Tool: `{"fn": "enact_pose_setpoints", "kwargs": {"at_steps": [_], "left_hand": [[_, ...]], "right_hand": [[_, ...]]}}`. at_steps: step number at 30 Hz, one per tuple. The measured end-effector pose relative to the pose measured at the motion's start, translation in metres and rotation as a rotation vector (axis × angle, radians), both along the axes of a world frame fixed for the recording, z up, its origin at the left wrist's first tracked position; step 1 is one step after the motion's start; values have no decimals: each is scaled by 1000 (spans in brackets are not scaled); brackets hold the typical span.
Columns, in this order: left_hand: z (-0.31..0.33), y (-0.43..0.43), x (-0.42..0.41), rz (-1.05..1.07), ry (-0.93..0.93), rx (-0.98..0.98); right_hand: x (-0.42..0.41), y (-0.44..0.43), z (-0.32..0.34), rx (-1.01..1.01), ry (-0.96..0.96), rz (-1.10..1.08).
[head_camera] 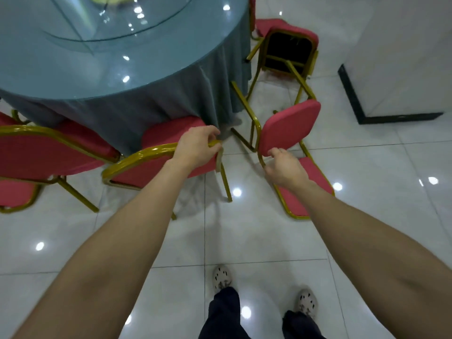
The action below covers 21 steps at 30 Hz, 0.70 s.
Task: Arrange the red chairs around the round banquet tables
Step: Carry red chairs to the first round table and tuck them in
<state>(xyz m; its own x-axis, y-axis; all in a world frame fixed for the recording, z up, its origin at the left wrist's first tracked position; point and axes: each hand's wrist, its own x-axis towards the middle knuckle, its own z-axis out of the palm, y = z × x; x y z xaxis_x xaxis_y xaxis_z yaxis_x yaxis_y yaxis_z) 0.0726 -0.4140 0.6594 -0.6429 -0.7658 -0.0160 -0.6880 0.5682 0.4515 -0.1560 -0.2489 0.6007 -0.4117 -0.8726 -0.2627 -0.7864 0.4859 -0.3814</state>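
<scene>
The left hand [195, 149] was curled round the upright chair [146, 167], the right hand [285, 168] round the toppled chair [288, 126]; the tablecloth [171, 101] could be snagged by swung legs.

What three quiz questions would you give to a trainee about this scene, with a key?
1. True or false: the left hand grips the backrest of an upright chair.
2. The second chair, held by the right hand, is: A standing, B tipped over on the floor, C on the table.
3. Fill in: both chairs' frames are ___ coloured.
Key: 1 true; 2 B; 3 gold.
</scene>
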Motion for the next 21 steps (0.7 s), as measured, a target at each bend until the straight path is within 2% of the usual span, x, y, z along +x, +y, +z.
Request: {"fn": "enact_pose_setpoints", "kwargs": {"at_steps": [6, 12, 16, 21], "left_hand": [[-33, 89, -114, -55, -120, 153], [-78, 189, -219, 9, -193, 269], [-106, 232, -264, 35, -218, 353], [-142, 249, -311, 77, -240, 434]], "right_hand": [[-115, 118, -22, 47, -27, -67], [-233, 223, -47, 107, -92, -102], [-288, 253, -56, 164, -159, -104], [-341, 246, -73, 192, -214, -75]]}}
